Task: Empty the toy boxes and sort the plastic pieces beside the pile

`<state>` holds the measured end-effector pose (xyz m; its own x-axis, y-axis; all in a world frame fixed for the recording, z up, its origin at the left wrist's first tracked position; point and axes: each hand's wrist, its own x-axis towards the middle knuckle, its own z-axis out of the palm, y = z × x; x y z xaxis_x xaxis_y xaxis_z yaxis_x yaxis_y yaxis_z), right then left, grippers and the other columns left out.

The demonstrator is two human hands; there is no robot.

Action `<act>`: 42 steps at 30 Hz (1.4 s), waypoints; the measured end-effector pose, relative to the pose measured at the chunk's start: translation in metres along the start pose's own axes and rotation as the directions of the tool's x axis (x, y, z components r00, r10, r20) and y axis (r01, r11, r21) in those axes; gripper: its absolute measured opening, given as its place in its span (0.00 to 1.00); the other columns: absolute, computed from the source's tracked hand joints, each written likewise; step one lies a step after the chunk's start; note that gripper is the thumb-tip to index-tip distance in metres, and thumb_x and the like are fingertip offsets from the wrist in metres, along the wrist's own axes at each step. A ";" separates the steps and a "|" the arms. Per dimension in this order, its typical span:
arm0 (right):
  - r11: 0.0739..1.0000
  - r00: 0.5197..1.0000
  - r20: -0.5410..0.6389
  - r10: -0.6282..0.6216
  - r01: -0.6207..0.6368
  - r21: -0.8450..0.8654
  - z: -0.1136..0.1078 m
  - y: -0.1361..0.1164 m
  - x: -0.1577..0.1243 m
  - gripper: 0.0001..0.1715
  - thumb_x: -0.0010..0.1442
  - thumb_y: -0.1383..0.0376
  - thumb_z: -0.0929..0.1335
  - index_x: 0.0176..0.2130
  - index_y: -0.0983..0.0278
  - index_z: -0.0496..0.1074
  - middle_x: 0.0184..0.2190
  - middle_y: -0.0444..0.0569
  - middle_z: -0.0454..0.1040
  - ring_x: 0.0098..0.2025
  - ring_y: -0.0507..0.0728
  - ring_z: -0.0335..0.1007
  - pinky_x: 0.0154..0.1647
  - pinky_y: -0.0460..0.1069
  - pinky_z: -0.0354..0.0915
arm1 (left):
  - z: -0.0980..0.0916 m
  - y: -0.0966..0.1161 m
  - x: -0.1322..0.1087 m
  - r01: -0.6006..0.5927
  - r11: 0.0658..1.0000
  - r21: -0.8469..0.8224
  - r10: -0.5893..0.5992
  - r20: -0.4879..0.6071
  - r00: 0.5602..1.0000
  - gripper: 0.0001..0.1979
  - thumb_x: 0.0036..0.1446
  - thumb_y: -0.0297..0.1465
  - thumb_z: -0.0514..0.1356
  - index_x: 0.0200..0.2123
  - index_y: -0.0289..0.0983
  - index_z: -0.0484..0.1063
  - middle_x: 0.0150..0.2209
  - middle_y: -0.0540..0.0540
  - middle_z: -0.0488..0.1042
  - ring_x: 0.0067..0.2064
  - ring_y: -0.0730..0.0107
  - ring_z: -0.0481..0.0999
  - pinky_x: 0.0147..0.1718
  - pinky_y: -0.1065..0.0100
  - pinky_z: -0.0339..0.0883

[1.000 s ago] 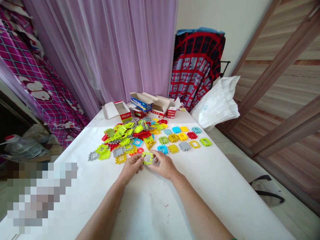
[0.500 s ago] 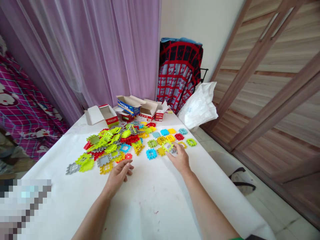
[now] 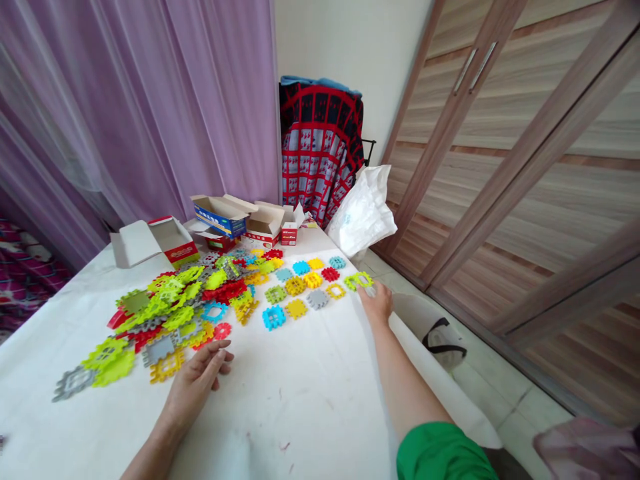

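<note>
Near the table's right edge, my right hand [image 3: 377, 305] has its fingers closed on a lime-green toothed plastic building piece [image 3: 358, 280]. That piece lies against or over another green one; I cannot tell which. Loosely curled and holding nothing, my left hand [image 3: 200, 371] rests in front of the big pile of colored pieces [image 3: 185, 313]. Between the hands, several separate pieces lie in loose rows, among them a blue one [image 3: 273, 318], a yellow one [image 3: 296, 308], a grey one [image 3: 317, 299] and a dark red one [image 3: 330, 274].
Opened cartons, one blue [image 3: 220, 217] and one red [image 3: 175, 243], stand along the back of the white-covered table [image 3: 300, 393]. A white plastic bag [image 3: 363, 210] sits beyond the far right corner. Wooden wardrobe doors [image 3: 500, 167] rise on the right.
My right hand has moved right with the lime-green piece, from above the grey piece to the table's right edge. The view has turned right. My left hand remains by the pile.
</note>
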<state>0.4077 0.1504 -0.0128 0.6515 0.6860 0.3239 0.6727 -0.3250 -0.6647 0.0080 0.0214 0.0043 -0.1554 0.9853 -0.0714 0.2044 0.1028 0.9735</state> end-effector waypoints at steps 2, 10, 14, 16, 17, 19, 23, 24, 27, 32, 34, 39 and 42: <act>0.999 0.999 0.031 0.031 -0.030 -0.019 0.001 0.002 0.006 0.29 0.52 0.51 0.69 0.51 0.60 0.72 0.53 0.57 0.70 0.55 0.66 0.62 0.54 0.59 0.59 | 0.000 0.001 0.000 0.011 1.000 0.003 -0.011 0.000 1.000 0.35 0.40 0.60 0.61 0.41 0.37 0.73 0.31 0.44 0.77 0.28 0.67 0.74 0.19 0.71 0.65; 0.990 0.988 0.149 -0.052 0.070 -0.119 0.006 0.008 0.014 0.28 0.53 0.48 0.69 0.51 0.55 0.74 0.55 0.54 0.68 0.57 0.66 0.60 0.56 0.61 0.57 | 0.001 0.002 -0.001 0.017 1.000 0.012 -0.017 0.000 1.000 0.33 0.40 0.59 0.62 0.39 0.38 0.73 0.30 0.45 0.77 0.28 0.66 0.75 0.19 0.71 0.65; 0.983 0.981 0.190 -0.042 0.075 -0.168 0.005 0.004 0.013 0.29 0.54 0.48 0.69 0.53 0.55 0.73 0.55 0.54 0.68 0.58 0.67 0.59 0.56 0.61 0.58 | 0.002 0.003 -0.002 0.014 1.000 0.010 -0.014 -0.003 1.000 0.33 0.40 0.59 0.62 0.40 0.38 0.74 0.30 0.44 0.77 0.28 0.67 0.75 0.19 0.71 0.65; 0.979 0.978 0.206 -0.035 0.075 -0.190 0.003 0.002 0.012 0.29 0.55 0.48 0.69 0.53 0.55 0.72 0.56 0.55 0.67 0.59 0.67 0.59 0.56 0.61 0.58 | 0.002 0.003 -0.002 0.014 1.000 0.006 -0.014 -0.006 1.000 0.33 0.40 0.59 0.63 0.39 0.38 0.74 0.30 0.44 0.77 0.28 0.67 0.75 0.19 0.71 0.65; 0.977 0.977 0.212 -0.032 0.075 -0.198 0.002 0.001 0.012 0.29 0.55 0.48 0.69 0.53 0.55 0.72 0.56 0.55 0.67 0.59 0.67 0.59 0.56 0.62 0.58 | 0.002 0.004 -0.002 0.014 1.000 0.004 -0.014 -0.009 1.000 0.33 0.40 0.59 0.63 0.39 0.38 0.74 0.30 0.44 0.77 0.28 0.67 0.75 0.19 0.71 0.65; 0.976 0.975 0.220 -0.030 0.076 -0.205 0.001 0.000 0.011 0.29 0.55 0.48 0.69 0.54 0.56 0.72 0.57 0.55 0.67 0.59 0.67 0.59 0.56 0.62 0.58 | 0.002 0.004 -0.002 0.011 1.000 0.006 -0.011 -0.011 1.000 0.32 0.40 0.58 0.63 0.39 0.38 0.74 0.30 0.44 0.77 0.28 0.66 0.75 0.19 0.71 0.65; 0.973 0.973 0.231 -0.025 0.077 -0.217 0.002 0.001 0.011 0.31 0.55 0.47 0.68 0.55 0.56 0.71 0.57 0.55 0.66 0.60 0.67 0.58 0.56 0.62 0.57 | 0.001 0.003 -0.001 0.003 1.000 0.028 -0.003 0.000 1.000 0.32 0.42 0.58 0.62 0.40 0.38 0.74 0.31 0.44 0.77 0.29 0.66 0.75 0.20 0.71 0.66; 0.972 0.972 0.233 -0.026 0.079 -0.220 0.003 0.002 0.012 0.31 0.55 0.47 0.68 0.55 0.56 0.71 0.57 0.55 0.66 0.60 0.67 0.58 0.56 0.62 0.57 | 0.001 0.002 -0.001 0.006 0.999 0.034 -0.006 0.003 1.000 0.32 0.42 0.58 0.62 0.41 0.38 0.74 0.31 0.44 0.77 0.29 0.66 0.75 0.20 0.71 0.66; 0.971 0.972 0.233 -0.033 0.087 -0.224 0.005 0.004 0.013 0.32 0.55 0.46 0.68 0.55 0.56 0.71 0.57 0.56 0.67 0.59 0.67 0.59 0.55 0.62 0.58 | 0.000 0.001 -0.001 0.011 0.999 0.038 -0.012 0.008 1.000 0.32 0.42 0.58 0.61 0.41 0.38 0.74 0.31 0.44 0.78 0.30 0.66 0.76 0.20 0.71 0.66; 0.969 0.972 0.234 -0.027 0.082 -0.231 0.005 0.003 0.012 0.35 0.54 0.47 0.69 0.57 0.58 0.69 0.57 0.57 0.67 0.59 0.67 0.59 0.56 0.62 0.57 | 0.000 0.001 -0.002 0.004 0.999 0.033 -0.005 0.018 1.000 0.32 0.43 0.58 0.61 0.41 0.38 0.74 0.31 0.44 0.77 0.30 0.66 0.76 0.20 0.71 0.66; 0.969 0.971 0.238 -0.024 0.081 -0.233 0.004 0.001 0.011 0.36 0.54 0.48 0.69 0.58 0.59 0.67 0.58 0.57 0.66 0.60 0.67 0.59 0.56 0.62 0.57 | 0.001 0.001 -0.001 -0.001 1.000 0.027 0.001 0.014 1.000 0.32 0.43 0.58 0.62 0.40 0.38 0.74 0.31 0.44 0.77 0.29 0.66 0.76 0.20 0.71 0.65; 0.970 0.973 0.225 -0.046 0.098 -0.224 -0.001 0.001 0.006 0.36 0.54 0.50 0.69 0.58 0.62 0.66 0.58 0.59 0.66 0.59 0.67 0.60 0.57 0.61 0.57 | 0.004 0.002 -0.003 -0.008 1.000 -0.007 0.008 -0.007 1.000 0.28 0.44 0.53 0.63 0.40 0.37 0.74 0.30 0.45 0.77 0.28 0.68 0.75 0.19 0.72 0.64; 0.969 0.977 0.196 -0.086 0.127 -0.210 0.001 0.006 0.004 0.36 0.53 0.52 0.69 0.58 0.62 0.66 0.57 0.59 0.67 0.59 0.68 0.60 0.57 0.61 0.57 | 0.007 0.000 -0.005 0.010 0.998 -0.056 -0.011 -0.012 1.000 0.26 0.44 0.51 0.63 0.40 0.36 0.73 0.29 0.46 0.76 0.27 0.70 0.74 0.19 0.73 0.63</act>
<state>0.4140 0.1519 -0.0163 0.5100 0.8255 0.2419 0.8088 -0.3643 -0.4617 0.0151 0.0178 0.0028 -0.1692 0.9824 -0.0795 0.1479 0.1051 0.9834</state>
